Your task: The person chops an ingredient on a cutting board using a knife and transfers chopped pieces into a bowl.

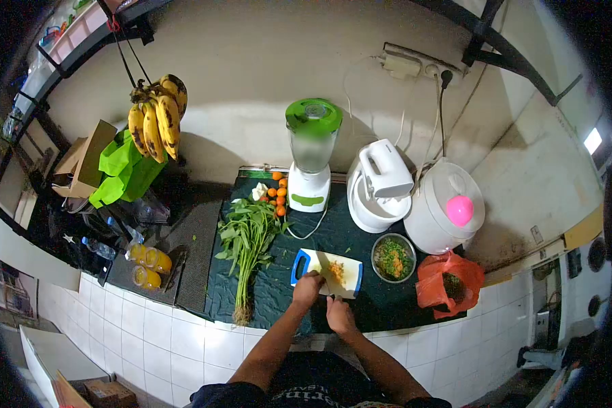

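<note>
A white cutting board with blue ends lies on the dark green cloth. Chopped orange bits, which look like carrot, are heaped on it. My right hand is closed at the board's near edge around a knife, whose thin blade points away from me over the board. My left hand rests at the board's left side with its fingers drawn together beside the blade; what they hold, if anything, is hidden. A metal bowl of chopped greens and orange bits stands right of the board.
Leafy greens and small orange fruits lie left. Behind stand a blender, a stand mixer and a white rice cooker. A red plastic bag sits right. Bananas hang above; jars stand far left.
</note>
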A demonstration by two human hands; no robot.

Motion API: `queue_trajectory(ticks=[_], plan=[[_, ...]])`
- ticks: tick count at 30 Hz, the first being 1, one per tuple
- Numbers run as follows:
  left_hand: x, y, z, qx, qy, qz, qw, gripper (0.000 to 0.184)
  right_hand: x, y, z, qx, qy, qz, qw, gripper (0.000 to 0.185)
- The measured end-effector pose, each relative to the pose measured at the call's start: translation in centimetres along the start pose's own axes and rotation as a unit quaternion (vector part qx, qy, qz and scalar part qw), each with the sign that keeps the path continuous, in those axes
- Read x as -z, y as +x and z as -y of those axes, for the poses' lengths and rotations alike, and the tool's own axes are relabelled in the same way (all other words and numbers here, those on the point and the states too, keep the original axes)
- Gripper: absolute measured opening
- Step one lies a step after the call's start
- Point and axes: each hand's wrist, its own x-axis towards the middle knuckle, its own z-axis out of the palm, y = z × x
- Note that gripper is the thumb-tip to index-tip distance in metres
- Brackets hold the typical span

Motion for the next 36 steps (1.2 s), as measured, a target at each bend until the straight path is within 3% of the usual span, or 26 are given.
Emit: queue_trajectory(ticks=[3,5,9,12,14,20,30,32,33,35,36], plan=[[0.1,-0.2,-0.4,0.019,-0.007,-0.016,1.0,0.015,-1.3,-1.1,-1.4,0.035,-0.031,-0.027,0.999,0.044],[0.4,-0.1,-0.7,0.026,-0.008,-0.015,1.0,0.015,-5.4,-1.3,-5.6,0.149,-0.183,-0.148,0.961,0.035],[0.7,-0.2,-0.7,0.024,-0.023,-0.012,0.999,0.014,-6.4,-1.8,-9.0,0.153,-0.18,-0.052,0.97,0.028],[0.6,-0.5,-0.9,0.011,0.021,-0.021,0.999,0.015,-4.6,-1.6,-6.3,0.129,-0.184,-0.082,0.971,0.033],[-0.4,-0.3,0.1,0.007,0.039,-0.005,0.999,0.015,-1.5,-0.9,-2.3,-0.003,-0.003,-0.018,1.0,0.041],[0.3,-0.5,-0.7,0.006,0.032,0.004,0.999,0.016,0.3,-0.9,0.7,0.004,-0.001,0.007,1.0,0.049],[0.7,-0.4,-1.0,0.032,0.039,0.013,0.999,0.013,-1.2,-2.2,-1.8,0.0,-0.012,0.018,1.0,0.043],[1.0,-0.4,-1.0,0.029,0.035,0.013,0.999,0.014,-3.5,-2.5,-5.3,0.191,-0.16,-0.016,0.968,0.042],[0.9,-0.4,-0.9,0.027,0.032,0.013,0.999,0.014,-3.9,-1.9,-5.5,0.191,-0.163,-0.016,0.968,0.042],[0.7,-0.7,-0.9,0.027,0.025,0.004,0.999,0.013,-5.0,-1.4,-5.6,0.03,-0.066,-0.026,0.997,0.044],[0.7,-0.6,-0.9,0.025,0.022,-0.005,0.999,0.013,-4.1,-1.3,-4.4,0.031,-0.067,-0.026,0.997,0.044]])
